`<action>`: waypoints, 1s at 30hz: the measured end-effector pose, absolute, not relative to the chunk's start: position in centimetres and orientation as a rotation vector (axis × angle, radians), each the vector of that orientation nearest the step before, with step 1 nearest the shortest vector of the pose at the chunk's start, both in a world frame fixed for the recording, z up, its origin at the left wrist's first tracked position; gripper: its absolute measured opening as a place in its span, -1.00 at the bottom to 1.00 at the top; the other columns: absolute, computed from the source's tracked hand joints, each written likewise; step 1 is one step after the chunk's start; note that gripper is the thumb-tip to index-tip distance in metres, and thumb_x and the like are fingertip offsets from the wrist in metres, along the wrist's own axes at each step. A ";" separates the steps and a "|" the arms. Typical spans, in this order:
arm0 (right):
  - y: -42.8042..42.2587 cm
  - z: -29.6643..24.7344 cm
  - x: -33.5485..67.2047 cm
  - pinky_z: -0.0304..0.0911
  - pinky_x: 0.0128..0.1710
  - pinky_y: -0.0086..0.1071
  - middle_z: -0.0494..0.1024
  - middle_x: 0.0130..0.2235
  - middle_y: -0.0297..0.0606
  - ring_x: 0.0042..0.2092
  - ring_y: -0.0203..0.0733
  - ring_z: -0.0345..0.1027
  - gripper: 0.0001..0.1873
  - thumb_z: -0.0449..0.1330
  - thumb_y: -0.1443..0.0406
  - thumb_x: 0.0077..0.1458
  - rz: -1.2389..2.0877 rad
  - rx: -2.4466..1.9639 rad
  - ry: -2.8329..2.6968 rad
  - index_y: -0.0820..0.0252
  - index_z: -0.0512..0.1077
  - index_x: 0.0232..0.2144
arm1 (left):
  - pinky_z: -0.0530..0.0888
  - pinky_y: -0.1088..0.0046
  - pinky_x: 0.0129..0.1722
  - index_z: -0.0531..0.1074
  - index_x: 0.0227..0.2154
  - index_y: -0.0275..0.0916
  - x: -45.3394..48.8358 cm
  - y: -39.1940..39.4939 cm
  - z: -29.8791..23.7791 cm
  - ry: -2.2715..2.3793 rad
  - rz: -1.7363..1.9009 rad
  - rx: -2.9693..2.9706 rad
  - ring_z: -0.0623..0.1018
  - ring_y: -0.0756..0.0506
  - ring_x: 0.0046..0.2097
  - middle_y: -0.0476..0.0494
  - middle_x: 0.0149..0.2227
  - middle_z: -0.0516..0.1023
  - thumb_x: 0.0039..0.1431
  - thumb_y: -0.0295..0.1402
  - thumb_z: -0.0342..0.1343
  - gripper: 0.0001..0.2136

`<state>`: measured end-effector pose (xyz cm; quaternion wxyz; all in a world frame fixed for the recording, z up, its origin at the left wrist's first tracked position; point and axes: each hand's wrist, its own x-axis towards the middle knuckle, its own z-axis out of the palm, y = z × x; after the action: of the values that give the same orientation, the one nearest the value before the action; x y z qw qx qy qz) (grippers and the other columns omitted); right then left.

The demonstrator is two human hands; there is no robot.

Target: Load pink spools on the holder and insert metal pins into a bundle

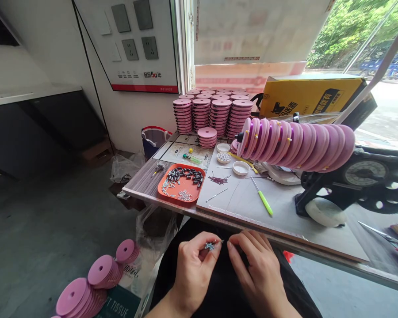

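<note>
Silvery-blue in one cluster of small pieces point(210, 246), too tiny to count, inside the closed thumb-and-finger pinch of the left hand point(195, 267), above one dark-clothed lap. Just beside the left fingertips, one right hand point(257, 260), fingers curled and thumb close by; impossible to tell whether around something thin or around nothing.

Ahead, on the near edge of one table point(142, 179), one orange tray point(185, 184) with three heaps: black, pale bluish and silvery. To the right of the tray, on one pale board point(232, 210): three small white dishes point(241, 168), one of them full of pale beads point(223, 157); one bunch of dark reddish sticks point(219, 180); one slim metal tool point(216, 195); one green-handled tool point(264, 203).

Farther right, one black machine point(368, 174), one row of pink discs point(295, 145) too overlapped for counting, and one pair of scissors point(378, 232). At the back, four front-row tall pink stacks point(201, 115), one short stack point(207, 138) before them, and one yellow box point(301, 97).
</note>
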<state>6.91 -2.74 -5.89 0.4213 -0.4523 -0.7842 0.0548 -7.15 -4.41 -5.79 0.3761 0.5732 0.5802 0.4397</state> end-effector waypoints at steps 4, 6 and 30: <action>-2.7 -5.9 6.9 0.19 -0.47 -0.44 0.43 -0.46 -0.32 -0.47 -0.30 0.30 -0.86 -0.03 0.32 0.20 0.138 -1.080 -1.956 0.23 0.29 -0.23 | 0.37 0.52 -0.40 0.50 -0.46 -0.23 -7.0 -4.3 -5.8 1.436 1.171 1.376 0.48 -0.06 -0.40 -0.08 -0.47 0.54 0.11 -0.31 0.10 -0.85; -2.6 -5.8 6.9 0.18 -0.48 -0.43 0.45 -0.48 -0.32 -0.49 -0.31 0.30 -0.84 -0.03 0.33 0.21 0.030 -1.019 -2.012 0.24 0.30 -0.19 | 0.37 0.53 -0.41 0.49 -0.47 -0.24 -7.1 -4.2 -5.7 1.364 1.231 1.281 0.45 -0.03 -0.42 -0.06 -0.49 0.49 0.14 -0.29 0.07 -0.83; -2.9 -5.0 7.4 0.11 -0.50 -0.44 0.33 -0.54 -0.36 -0.51 -0.33 0.18 -0.87 0.01 0.45 0.14 0.133 -0.942 -1.967 0.18 0.29 -0.41 | -0.06 0.63 -0.68 0.17 -0.48 -0.21 -7.7 -2.9 -6.1 1.024 1.156 0.699 -0.06 0.13 -0.64 0.23 -0.68 0.03 0.07 -0.16 0.10 -0.73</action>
<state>7.39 -2.87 -5.00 0.4604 -0.3827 -0.7992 0.0539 -7.67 -2.94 -6.09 0.6618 0.3091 0.4527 0.5114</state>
